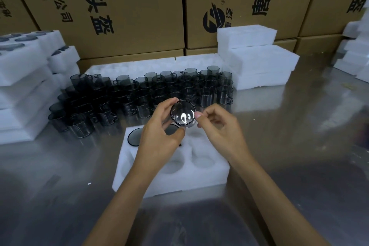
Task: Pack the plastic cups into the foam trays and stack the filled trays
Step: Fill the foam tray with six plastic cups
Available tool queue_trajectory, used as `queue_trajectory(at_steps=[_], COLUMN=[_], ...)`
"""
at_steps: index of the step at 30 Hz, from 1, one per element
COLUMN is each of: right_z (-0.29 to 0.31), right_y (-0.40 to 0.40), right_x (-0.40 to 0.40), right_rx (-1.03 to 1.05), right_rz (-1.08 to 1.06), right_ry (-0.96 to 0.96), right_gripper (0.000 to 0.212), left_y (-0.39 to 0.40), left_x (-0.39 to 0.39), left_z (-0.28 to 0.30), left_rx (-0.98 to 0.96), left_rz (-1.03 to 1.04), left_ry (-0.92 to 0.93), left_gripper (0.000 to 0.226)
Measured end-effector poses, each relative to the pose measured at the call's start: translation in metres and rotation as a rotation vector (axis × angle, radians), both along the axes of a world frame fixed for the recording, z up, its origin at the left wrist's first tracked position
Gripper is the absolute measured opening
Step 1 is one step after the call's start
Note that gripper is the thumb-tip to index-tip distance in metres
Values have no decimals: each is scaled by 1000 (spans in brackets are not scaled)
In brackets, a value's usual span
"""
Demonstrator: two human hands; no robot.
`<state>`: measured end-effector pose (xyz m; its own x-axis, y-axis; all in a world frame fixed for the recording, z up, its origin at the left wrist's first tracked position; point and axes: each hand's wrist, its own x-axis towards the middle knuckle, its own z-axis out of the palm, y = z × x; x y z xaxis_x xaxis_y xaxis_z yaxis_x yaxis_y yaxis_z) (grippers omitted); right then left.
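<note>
A smoky clear cup (183, 114) is held in the air above the far end of a white foam tray (171, 168), its round end turned toward the camera. The left hand (159, 136) grips it, thumb and fingers (169, 104) curled round its left side. The right hand (217, 126) pinches its right edge between thumb and fingertip, the other fingers loosely bent. The tray lies on the steel table (289, 156) toward the near edge; a cup (135, 137) sits in its far left pocket, another is partly hidden behind the left hand, and the near pockets show only foam. Beyond the tray, a crowd of stacked cups (143, 94) stands mid-table. Filled foam trays (24, 78) are piled at the left edge, bare foam trays (257, 60) at the far right, and cardboard boxes (127, 6) line the far edge.
</note>
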<state>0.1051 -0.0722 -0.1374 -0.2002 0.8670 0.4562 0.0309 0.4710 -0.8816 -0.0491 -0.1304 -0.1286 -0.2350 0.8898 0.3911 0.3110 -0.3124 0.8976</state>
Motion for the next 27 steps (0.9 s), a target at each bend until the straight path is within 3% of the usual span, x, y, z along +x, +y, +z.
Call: queue_trajectory(at_steps=[8,15,27], right_z=[2,12,15], right_y=[-1,-3,-1], right_x=[4,11,23], right_rx=[98,-19,-75], right_rz=[101,148,29], right_ry=[-104,-30,-187], right_gripper=[11,16,21], left_y=[-4,-4,2], left_x=[2,2,1], left_z=[2,2,-6], left_rx=[68,55,-185], left_rz=[63,37,11], left_ry=[16,114,416], left_gripper=[70,63,56])
